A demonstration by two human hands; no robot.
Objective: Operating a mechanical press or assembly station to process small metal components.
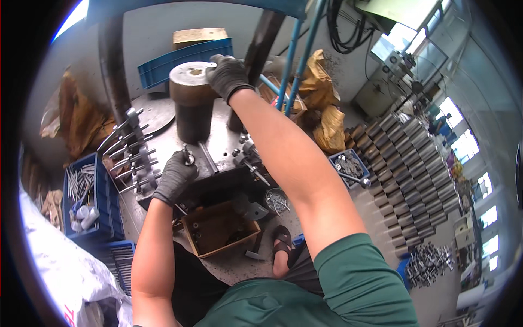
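My left hand [178, 175], in a grey knit glove, is closed around a small shiny metal part [188, 159] with a round rim, just over the front of the metal work table [163, 122]. My gloved right hand [229, 76] reaches to the top of a thick upright steel cylinder [194, 111]. Its fingers are closed at the cylinder's rim, beside a small pale piece [211, 65] too unclear to name. A hole shows in the cylinder's flat top. Between my hands a threaded rod [208, 157] lies on the table.
A rack of metal pins [133, 150] stands left, more fittings [248, 158] right. Blue bins [92, 196] with rods sit at the left; a wooden box [220, 229] is below the table. Stacked steel cylinders [408, 174] fill the right floor. Dark posts [111, 65] flank the table.
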